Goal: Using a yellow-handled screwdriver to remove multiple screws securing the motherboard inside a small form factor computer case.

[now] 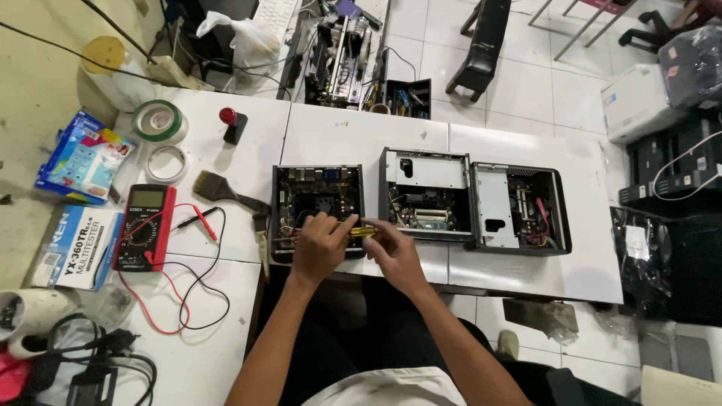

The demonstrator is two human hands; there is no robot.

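At the front edge of a white laminate surface (361, 135), both bare hands meeting over a small open computer case (317, 211) of black sheet metal, its circuit board, fan and tangled wires exposed. Left hand (320, 244) curled over the case's near right corner, fingers bent down onto the rim. Right hand (392, 252) closed in a firm grip round a screwdriver (361, 231) with a glossy yellow-and-black striped handle, lying nearly level between the two hands and pointing toward the left hand; tip hidden beneath the left fingers, so contact with the case not discernible.

Just to the right, a second, wider metal chassis (474, 199), boxy and lidless, grey steel plates and a green board inside, with red and coloured cabling at its far end. To the left, a flat paintbrush (226, 190) with dark bristles and a black handle beside the case. Farther left, a red-cased multimeter (144, 227) with a round dial, its thin red and black leads looping loosely over the surface. Above it, two tape rolls (159, 120), one green-edged, one pale. Glossy white floor tiles beyond.
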